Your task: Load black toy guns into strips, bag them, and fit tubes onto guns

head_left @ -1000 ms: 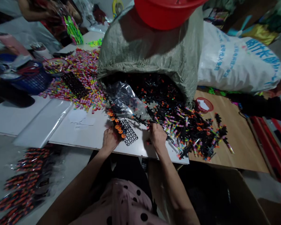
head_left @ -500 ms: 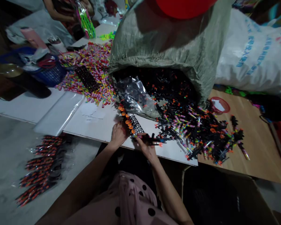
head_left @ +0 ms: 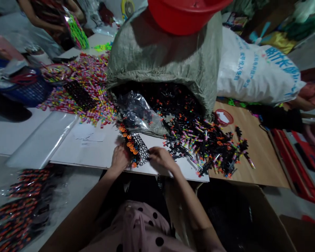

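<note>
A black lattice rack (head_left: 141, 145) lies on the white tabletop in front of me, with a row of orange round-tipped black toy parts (head_left: 131, 145) along its left side. My left hand (head_left: 120, 157) is curled against that side, its fingertips partly hidden by the parts. At the rack's right edge, my right hand (head_left: 161, 157) has its fingers drawn together; anything small between them is hidden. To the right spreads a heap of black toy guns (head_left: 215, 143) with orange tips and colourful tubes.
A grey-green sack (head_left: 162, 56) spills black parts behind the rack, a clear bag (head_left: 139, 108) at its mouth. Candy-coloured tubes (head_left: 91, 70) pile at the left beside a blue basket (head_left: 28, 87). A small red basket (head_left: 223, 117) sits right. Another person's arm (head_left: 39, 21) shows at upper left.
My right hand held a black toy gun with an orange tip; that piece no longer shows, and the hand now sits at the rack's right edge. The view has swung right.
</note>
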A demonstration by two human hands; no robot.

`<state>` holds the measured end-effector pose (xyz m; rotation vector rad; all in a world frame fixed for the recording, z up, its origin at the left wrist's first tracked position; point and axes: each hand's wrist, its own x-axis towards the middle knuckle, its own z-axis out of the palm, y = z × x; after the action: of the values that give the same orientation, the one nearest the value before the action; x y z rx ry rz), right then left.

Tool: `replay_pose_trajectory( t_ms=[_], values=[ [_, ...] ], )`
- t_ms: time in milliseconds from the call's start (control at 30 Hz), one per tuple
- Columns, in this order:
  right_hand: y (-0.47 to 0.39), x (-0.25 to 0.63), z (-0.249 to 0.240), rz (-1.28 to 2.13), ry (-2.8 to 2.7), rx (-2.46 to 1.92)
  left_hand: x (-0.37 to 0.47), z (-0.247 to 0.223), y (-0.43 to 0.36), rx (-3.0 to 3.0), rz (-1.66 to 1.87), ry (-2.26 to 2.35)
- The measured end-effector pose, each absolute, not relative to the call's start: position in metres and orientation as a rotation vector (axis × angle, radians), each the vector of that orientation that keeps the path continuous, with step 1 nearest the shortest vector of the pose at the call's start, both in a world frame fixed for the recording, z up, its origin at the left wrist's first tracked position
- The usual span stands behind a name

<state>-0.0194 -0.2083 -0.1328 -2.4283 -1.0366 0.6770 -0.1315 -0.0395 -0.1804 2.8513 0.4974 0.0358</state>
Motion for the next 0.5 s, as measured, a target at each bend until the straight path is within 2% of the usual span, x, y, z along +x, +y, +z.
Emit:
replay_pose_trajectory(
  t_ms=[133, 233, 300, 500],
  values=[
    [-0.224, 0.048, -0.109, 0.150, -0.585, -2.927, -0.134, -0.186, -0.039, 2.828, 0.145, 0.511],
    [-0.224, 0.067, -0.105, 0.202, -0.485, -3.014, -0.133, -0.182, -0.042, 2.775, 0.170, 0.542],
    [-0.224, 0.055, -0.112, 0.266, -0.490, -2.862, -0.132, -0.177, -0.044, 2.746, 0.150, 0.557],
    [-0.226, -0.059, -0.168, 0.521, -0.570, -1.954, -0.132, -0.178, -0.045, 2.739, 0.126, 0.639]
  ],
)
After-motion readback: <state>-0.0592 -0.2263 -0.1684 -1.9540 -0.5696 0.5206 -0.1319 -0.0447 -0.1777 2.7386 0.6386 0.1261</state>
